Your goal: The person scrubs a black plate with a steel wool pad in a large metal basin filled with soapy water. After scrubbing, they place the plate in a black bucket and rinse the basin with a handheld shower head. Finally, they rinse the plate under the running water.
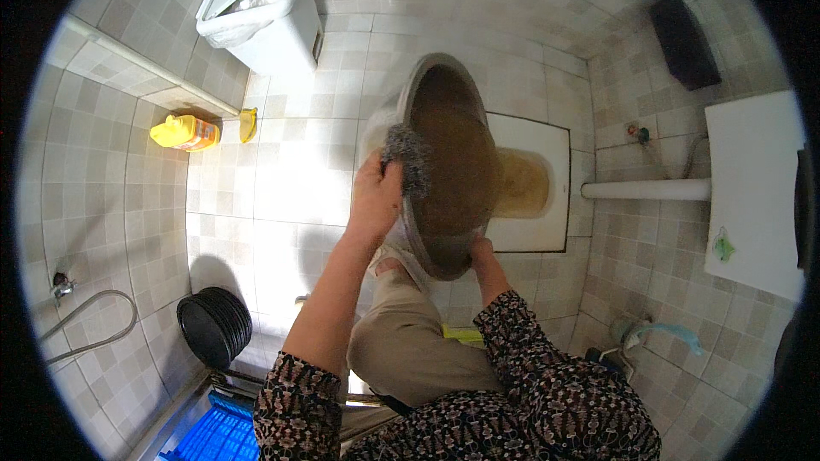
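Note:
A large round basin [419, 240] is tipped on its side, with murky brown water [451, 160] in it. Its lower right edge hangs over a white squat toilet [528, 234] set in the floor, where brownish liquid [524, 182] stands in the bowl. My left hand [377, 195] grips a grey mesh scourer, perhaps steel wool [408, 160], pressed against the basin's left rim. At the basin's near right edge, my right hand [482, 250] holds the rim; its fingers are mostly hidden beneath.
A white lidded bin [275, 35] stands at the back left. By the left wall are a yellow bottle [189, 133], stacked black round trays [214, 326] and a blue plastic crate [214, 432]. A white pipe [647, 189] runs from the right wall to a white cistern [749, 160].

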`<state>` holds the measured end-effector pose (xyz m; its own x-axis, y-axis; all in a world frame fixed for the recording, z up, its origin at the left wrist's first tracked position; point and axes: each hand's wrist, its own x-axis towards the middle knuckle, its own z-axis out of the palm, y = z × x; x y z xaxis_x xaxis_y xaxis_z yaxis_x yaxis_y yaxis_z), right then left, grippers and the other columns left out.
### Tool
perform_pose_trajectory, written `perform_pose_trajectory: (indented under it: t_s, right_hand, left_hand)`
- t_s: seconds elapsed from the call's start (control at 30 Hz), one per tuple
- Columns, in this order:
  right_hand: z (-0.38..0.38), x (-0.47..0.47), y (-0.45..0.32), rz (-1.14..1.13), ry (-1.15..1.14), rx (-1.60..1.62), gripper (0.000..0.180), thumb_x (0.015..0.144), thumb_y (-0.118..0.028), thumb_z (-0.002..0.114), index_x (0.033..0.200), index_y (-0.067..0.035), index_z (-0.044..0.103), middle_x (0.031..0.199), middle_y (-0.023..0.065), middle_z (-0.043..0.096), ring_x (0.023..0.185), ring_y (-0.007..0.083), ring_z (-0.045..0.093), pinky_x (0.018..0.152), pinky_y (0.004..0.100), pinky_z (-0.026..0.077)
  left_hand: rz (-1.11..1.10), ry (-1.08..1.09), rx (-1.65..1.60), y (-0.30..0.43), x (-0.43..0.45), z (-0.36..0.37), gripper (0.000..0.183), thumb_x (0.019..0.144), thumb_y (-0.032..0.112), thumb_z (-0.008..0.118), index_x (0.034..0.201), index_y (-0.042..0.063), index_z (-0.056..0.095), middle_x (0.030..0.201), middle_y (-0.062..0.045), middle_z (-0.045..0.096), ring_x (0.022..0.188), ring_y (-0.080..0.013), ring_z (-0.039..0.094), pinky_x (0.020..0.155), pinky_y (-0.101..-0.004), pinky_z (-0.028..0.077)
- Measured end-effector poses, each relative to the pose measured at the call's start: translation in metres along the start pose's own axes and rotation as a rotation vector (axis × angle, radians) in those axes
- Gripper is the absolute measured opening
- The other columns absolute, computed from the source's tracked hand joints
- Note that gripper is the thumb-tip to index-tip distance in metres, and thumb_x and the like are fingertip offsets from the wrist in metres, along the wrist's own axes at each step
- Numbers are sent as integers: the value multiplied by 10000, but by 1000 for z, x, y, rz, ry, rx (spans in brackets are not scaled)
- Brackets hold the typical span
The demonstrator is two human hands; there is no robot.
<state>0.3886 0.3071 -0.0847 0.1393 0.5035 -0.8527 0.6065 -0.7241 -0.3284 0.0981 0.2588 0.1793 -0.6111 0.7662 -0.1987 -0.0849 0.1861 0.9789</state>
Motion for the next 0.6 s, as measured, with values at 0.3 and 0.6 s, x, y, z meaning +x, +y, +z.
perform_pose_trajectory:
  t_s: [0.3,0.6]
  right_hand:
    - [19,-20,-10,-24,-56,3,500,947,-335,444,1224,82,440,1174,213,538,1025,331,561,819,441,467]
    - [71,-59,-57,-105,-167,-46,497,932,-330,479,1217,76,456,1159,195,551,1032,311,556,837,417,456]
  left_hand:
    - [90,-48,61,40,3,45,210,881,153,464,964,-30,525,812,-259,574,773,-401,570,700,-413,447]
    - [178,-228,230,93,-31,83,151,845,66,482,947,-45,473,799,-269,563,784,-420,558,691,-452,441]
